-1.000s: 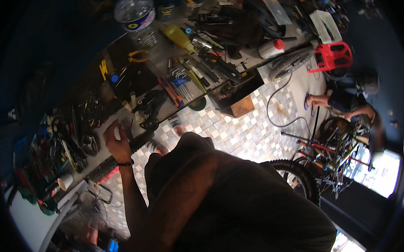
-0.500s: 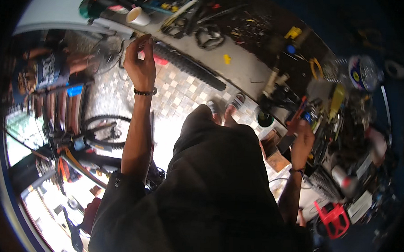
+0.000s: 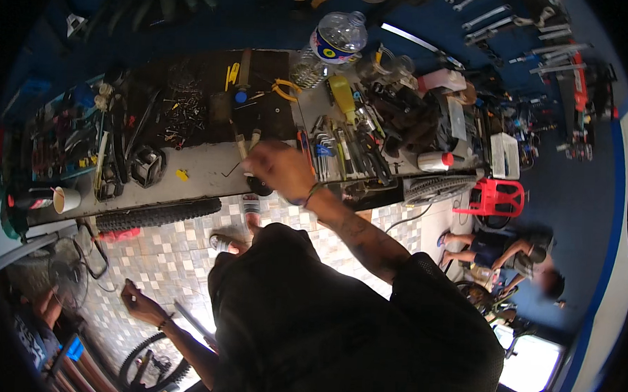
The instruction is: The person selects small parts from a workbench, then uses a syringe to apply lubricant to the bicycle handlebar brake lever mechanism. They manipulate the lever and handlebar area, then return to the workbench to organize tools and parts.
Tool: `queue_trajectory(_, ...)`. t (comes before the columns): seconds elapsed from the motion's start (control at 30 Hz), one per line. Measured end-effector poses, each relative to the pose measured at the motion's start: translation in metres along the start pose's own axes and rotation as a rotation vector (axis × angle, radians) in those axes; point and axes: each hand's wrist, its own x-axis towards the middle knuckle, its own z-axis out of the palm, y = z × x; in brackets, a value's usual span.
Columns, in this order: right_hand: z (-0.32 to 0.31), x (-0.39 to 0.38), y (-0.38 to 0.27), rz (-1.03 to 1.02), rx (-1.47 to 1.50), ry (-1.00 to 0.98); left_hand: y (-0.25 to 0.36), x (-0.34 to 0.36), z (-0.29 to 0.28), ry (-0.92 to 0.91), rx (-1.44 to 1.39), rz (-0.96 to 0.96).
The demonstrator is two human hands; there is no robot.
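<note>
My right hand (image 3: pixel 281 171) is over the front part of the workbench (image 3: pixel 206 167), smeared by motion. Just beyond its fingers stand pale tool handles (image 3: pixel 242 145), and a thin bent hex key (image 3: pixel 231 170) lies beside them. Whether the hand touches any of these I cannot tell. Low at the left, my left hand (image 3: pixel 143 305) hangs in the air above the tiled floor. Its fingers are curled toward the thumb, and anything between them is too small to make out. To the right of my right hand are several hand tools (image 3: pixel 340 151) in a row.
A bicycle tyre (image 3: pixel 159 214) runs along the bench's front edge. A pedal (image 3: pixel 148 165), a paper cup (image 3: pixel 66 200) and a large plastic bottle (image 3: pixel 338 37) are on the bench. At the right are a red stool (image 3: pixel 497 198) and a seated person (image 3: pixel 514 255); another person (image 3: pixel 35 324) is at lower left.
My view has turned right, bringing the bench across the front. My right hand has come over the bench's front edge; my left hand now appears lower and farther left, over the floor.
</note>
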Motion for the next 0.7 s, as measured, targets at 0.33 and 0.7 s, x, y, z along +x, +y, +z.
queue_trajectory(0.33, -0.214, -0.032, 0.381, 0.735, -1.221, 0.527, -0.015, 0.037, -0.011, -0.174, -0.320, -0.112)
queue_trajectory(0.7, -0.198, -0.026, 0.310, 0.454, -0.653, 0.732, 0.007, -0.057, -0.014, 0.138, -0.396, -0.348)
